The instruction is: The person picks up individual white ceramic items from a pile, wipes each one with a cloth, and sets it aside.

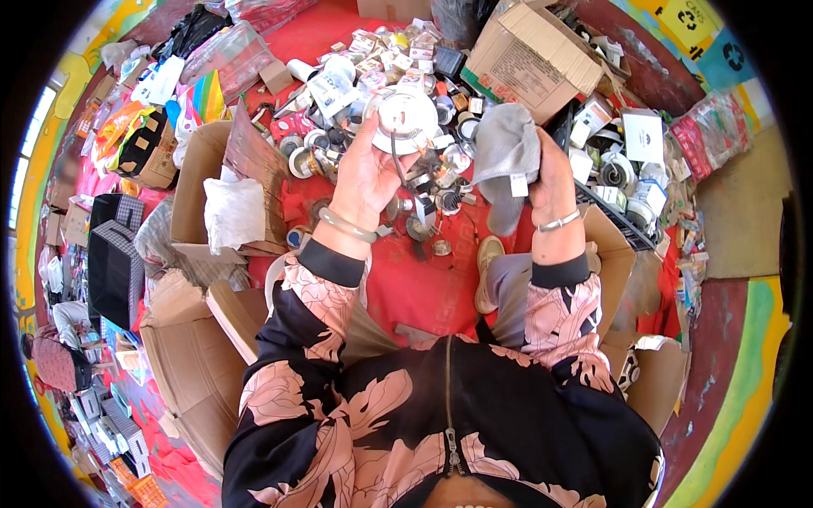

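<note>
My left hand (362, 173) is closed on a round white recessed light fitting (410, 117), its disc turned up and a dark cable hanging from it. In my right hand (555, 178) is a limp grey cloth (508, 146) with a small white label; its lower end droops toward the floor. The cloth and the light fitting are apart. Below and beyond both hands lies a heap of loose light fittings (306, 161), some round and silver, on the red floor covering (419, 292).
Small boxes (385, 59) are heaped at the far side. A tilted cardboard carton (533, 63) stands far right, near a black crate (622, 216) of packed fittings. Open cartons (190, 347) flank me on the left, one with white packing (235, 212) over its edge.
</note>
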